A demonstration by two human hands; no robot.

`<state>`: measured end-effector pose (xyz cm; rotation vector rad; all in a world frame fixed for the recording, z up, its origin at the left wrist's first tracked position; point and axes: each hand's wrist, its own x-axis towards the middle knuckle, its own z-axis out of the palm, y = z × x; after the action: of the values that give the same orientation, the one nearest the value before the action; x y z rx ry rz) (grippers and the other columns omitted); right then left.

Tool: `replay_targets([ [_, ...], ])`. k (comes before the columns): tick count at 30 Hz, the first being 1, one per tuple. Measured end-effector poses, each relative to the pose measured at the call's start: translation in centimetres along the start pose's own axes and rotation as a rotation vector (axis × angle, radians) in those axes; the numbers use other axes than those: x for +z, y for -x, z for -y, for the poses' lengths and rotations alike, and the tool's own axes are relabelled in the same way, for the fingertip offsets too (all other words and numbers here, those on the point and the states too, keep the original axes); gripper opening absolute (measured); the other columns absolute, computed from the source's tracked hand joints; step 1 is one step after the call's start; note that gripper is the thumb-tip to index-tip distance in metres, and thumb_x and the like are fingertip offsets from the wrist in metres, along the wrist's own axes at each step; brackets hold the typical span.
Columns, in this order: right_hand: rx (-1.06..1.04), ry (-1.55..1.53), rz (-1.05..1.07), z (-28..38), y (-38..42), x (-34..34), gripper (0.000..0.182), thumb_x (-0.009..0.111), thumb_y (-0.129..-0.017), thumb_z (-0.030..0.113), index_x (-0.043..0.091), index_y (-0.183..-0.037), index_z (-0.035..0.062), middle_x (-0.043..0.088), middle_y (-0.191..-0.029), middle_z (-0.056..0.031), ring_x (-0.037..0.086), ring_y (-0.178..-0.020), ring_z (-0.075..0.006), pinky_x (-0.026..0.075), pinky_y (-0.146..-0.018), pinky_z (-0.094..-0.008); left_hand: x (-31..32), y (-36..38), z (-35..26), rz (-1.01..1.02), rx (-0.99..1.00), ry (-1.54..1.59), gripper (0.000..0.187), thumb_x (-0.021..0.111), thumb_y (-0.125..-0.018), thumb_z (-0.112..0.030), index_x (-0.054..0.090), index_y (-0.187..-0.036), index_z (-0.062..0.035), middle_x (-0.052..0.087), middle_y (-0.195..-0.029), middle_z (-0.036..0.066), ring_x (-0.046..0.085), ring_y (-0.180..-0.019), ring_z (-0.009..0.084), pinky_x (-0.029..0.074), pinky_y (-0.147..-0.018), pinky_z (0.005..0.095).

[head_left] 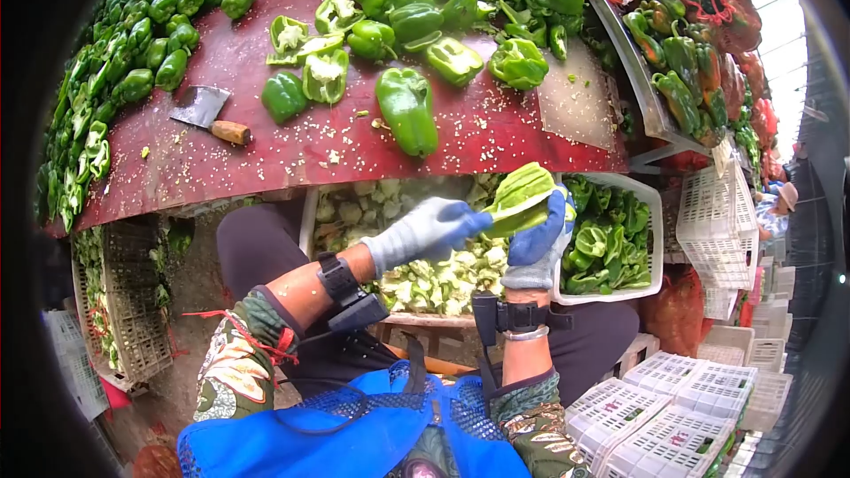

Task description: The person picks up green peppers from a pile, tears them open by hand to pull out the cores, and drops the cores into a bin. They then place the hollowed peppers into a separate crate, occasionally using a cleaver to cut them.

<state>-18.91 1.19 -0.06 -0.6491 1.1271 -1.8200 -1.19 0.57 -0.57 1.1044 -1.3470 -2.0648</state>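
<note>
Apparently mid-coring, R hand (538, 239) is cupping a cut green pepper (521, 198) by the red table's (208, 164) near edge, L hand (429, 232) is bunching fingers at its rim (pinch unclear), next move prob. needing steady R support.

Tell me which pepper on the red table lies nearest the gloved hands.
The large whole green pepper by the table's front edge; the other peppers there lie farther back.

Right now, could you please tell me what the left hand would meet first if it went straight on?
The left hand would probably meet the cut green pepper in the right hand; whether they already touch is unclear.
</note>
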Motion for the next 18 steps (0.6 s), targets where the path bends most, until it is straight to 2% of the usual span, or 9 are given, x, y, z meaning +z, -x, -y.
replay_targets([
  [4,-0.054,0.01,-0.055,0.4,0.5,1.3,0.023,0.05,-0.098,0.031,0.052,-0.099,0.008,0.059,-0.097,-0.0066,0.061,-0.085,-0.0157,0.052,-0.077,-0.0337,0.9,-1.4,1.8,-0.063,0.196,-0.214,0.033,0.063,-0.094,-0.039,0.06,-0.085,-0.0065,0.052,-0.062,-0.001,0.047,-0.052,0.0064,0.039,-0.048,0.0259],
  [6,0.005,0.038,-0.083,0.4,0.1,0.7,0.023,0.048,-0.099,0.028,0.054,-0.093,0.0068,0.06,-0.09,-0.0042,0.061,-0.08,-0.0142,0.052,-0.074,-0.0326,1.1,-1.1,1.8,-0.168,0.59,-0.554,0.027,0.062,-0.094,-0.029,0.057,-0.085,-0.0039,0.048,-0.059,0.007,0.046,-0.051,0.0139,0.038,-0.05,0.0323],
  [8,-0.062,0.315,0.035,-0.5,-0.4,-0.9,0.024,0.049,-0.099,0.029,0.055,-0.093,0.0065,0.059,-0.087,-0.003,0.059,-0.074,-0.0124,0.051,-0.067,-0.0303,1.4,-0.2,0.5,-0.108,0.65,-0.617,0.021,0.062,-0.093,-0.022,0.056,-0.084,-0.0036,0.046,-0.059,0.012,0.045,-0.051,0.0255,0.038,-0.051,0.0363],
  [10,-0.017,0.475,0.188,-0.9,-0.5,-2.1,0.025,0.048,-0.1,0.028,0.057,-0.096,0.0053,0.057,-0.078,-0.0012,0.056,-0.063,-0.0114,0.049,-0.056,-0.0264,1.3,0.3,0.2,-0.004,0.711,-0.65,0.018,0.063,-0.092,-0.02,0.058,-0.085,-0.0042,0.048,-0.06,0.012,0.046,-0.051,0.0264,0.039,-0.051,0.0373],
  [11,0.604,-0.06,0.037,-0.9,-0.7,-2.0,0.027,0.052,-0.099,0.03,0.058,-0.097,0.0034,0.054,-0.071,-0.0002,0.051,-0.055,-0.0101,0.046,-0.049,-0.0244,1.6,0.7,-0.3,0.05,0.8,-0.647,0.014,0.063,-0.09,-0.018,0.06,-0.088,-0.0043,0.052,-0.064,0.013,0.05,-0.052,0.0276,0.041,-0.052,0.0374],
  [12,0.652,0.068,0.084,-1.7,0.1,-1.6,0.03,0.055,-0.098,0.033,0.057,-0.097,0.0029,0.053,-0.07,0.0001,0.049,-0.053,-0.0106,0.045,-0.049,-0.0242,2.3,0.9,-0.2,0.106,0.815,-0.562,0.014,0.063,-0.089,-0.017,0.061,-0.091,-0.004,0.055,-0.068,0.013,0.054,-0.056,0.0291,0.043,-0.056,0.0378],
  [14,0.876,-0.175,0.141,-4.0,-0.7,-3.0,0.022,0.054,-0.099,0.03,0.056,-0.101,0.0082,0.053,-0.073,-0.0009,0.052,-0.061,-0.0092,0.045,-0.049,-0.0227,2.1,1.1,-0.4,0.343,0.651,-0.554,0.017,0.065,-0.087,-0.019,0.062,-0.092,-0.0036,0.058,-0.072,0.014,0.057,-0.063,0.0307,0.045,-0.061,0.0384],
  [15,0.787,-0.406,0.134,-4.2,-1.3,-3.4,0.022,0.053,-0.099,0.029,0.055,-0.098,0.0071,0.051,-0.073,0.0005,0.05,-0.06,-0.0089,0.045,-0.049,-0.0217,1.6,1.4,0.0,0.381,0.563,-0.544,0.024,0.067,-0.087,-0.026,0.063,-0.095,-0.0036,0.06,-0.073,0.016,0.058,-0.068,0.0318,0.046,-0.065,0.0397],
  [18,0.753,-0.478,0.102,-4.0,-2.7,-6.3,0.021,0.051,-0.1,0.028,0.053,-0.101,0.0064,0.05,-0.077,0.0,0.049,-0.06,-0.0086,0.045,-0.05,-0.0228,-1.8,0.8,2.7,0.28,0.42,-1.307,0.038,0.066,-0.086,-0.044,0.066,-0.108,-0.0127,0.064,-0.092,0.013,0.065,-0.078,0.0313,0.051,-0.068,0.0406],
])
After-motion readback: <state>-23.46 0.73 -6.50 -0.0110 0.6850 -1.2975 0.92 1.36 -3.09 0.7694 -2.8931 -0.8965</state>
